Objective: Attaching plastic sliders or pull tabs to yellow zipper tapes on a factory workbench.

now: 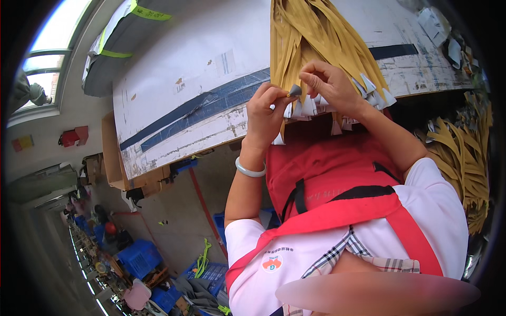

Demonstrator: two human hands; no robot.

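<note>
1. Fingers of the left hand (266, 108) and right hand (329, 84) are pinched together on one small grey tip (295, 90), held between both hands.
2. The tip ends one of many tan straps (316, 37) fanned over the white surface (200, 79), their grey ends hanging off its near edge.
3. A pale bangle (249, 169) circles the left wrist; a red apron (327, 168) lies below.
4. More tan straps (466, 158) are piled at the right.

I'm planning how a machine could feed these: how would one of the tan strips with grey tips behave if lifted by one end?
Probably floppy: the tan strips droop over the table edge in loose curves. Likely light, since the left hand and right hand pinch one grey tip with fingers alone. Neighbours overlap, so they may tangle or drag along.
</note>
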